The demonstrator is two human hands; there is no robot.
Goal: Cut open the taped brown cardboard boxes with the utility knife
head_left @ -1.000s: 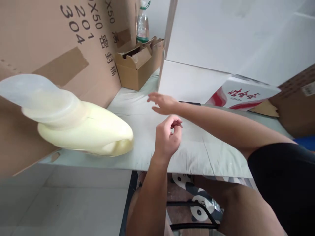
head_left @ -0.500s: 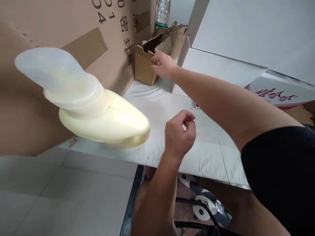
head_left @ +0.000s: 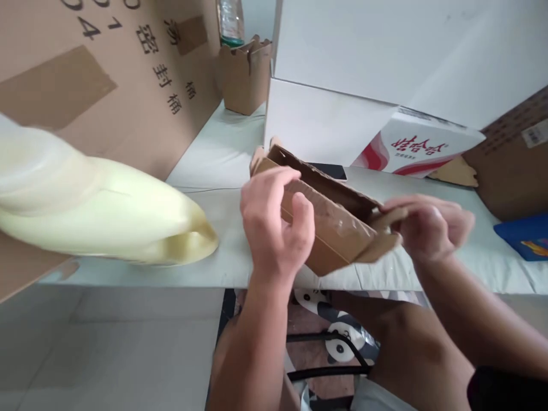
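Observation:
A small open-topped cardboard box is tilted above the cloth-covered surface in front of me. My right hand pinches the flap at its right end. At the box's left end is my left hand, fingers curved and thumb standing apart; whether it touches the near wall I cannot tell. The box's inside is dark, and what it holds does not show. A large pale yellow, smooth bulging object with a whitish upper part fills the left side, blurred and cut off by the frame.
Another small cardboard box stands at the back, near a clear plastic bottle. A big printed carton leans at left. White boxes line the back, with a phone before them. A blue packet lies at right.
My right hand has brought one small cardboard box from the back towards me, over to the right. My left hand has moved up to its left end. The view has swung right.

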